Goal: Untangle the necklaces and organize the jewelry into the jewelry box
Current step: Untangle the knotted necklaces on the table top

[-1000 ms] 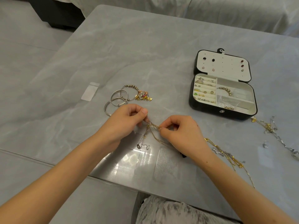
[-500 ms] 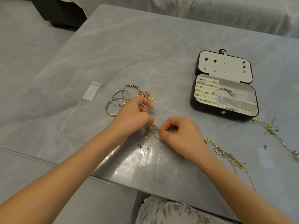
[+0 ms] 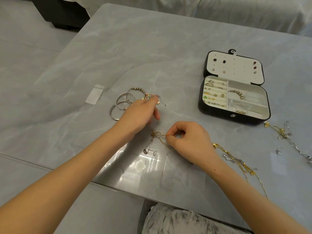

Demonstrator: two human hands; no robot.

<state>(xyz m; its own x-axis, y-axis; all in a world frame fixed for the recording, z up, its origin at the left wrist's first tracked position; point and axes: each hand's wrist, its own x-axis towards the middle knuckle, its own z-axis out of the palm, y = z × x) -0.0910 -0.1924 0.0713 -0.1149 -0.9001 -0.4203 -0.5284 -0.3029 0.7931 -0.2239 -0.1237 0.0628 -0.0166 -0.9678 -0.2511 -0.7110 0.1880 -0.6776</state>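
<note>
Gold chain (image 3: 154,134), seemingly light, limp and snag-prone, lies knotted on the tabletop (image 3: 152,56), our right fingers (image 3: 172,141) pinching it beside the knot; whether our left hand (image 3: 140,114), by the bangles (image 3: 124,98), holds anything we cannot tell.

The left hand (image 3: 140,115) and right hand (image 3: 190,144) are bare, as are both forearms. A fuzzy, mottled grey garment (image 3: 177,220) covers the lap.

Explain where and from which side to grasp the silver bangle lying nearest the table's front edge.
The silver bangle lies flat, its right side hidden by the left hand. Pinch the bare left arc from above, coming from the left, one fingertip inside the loop, thumb outside.
</note>
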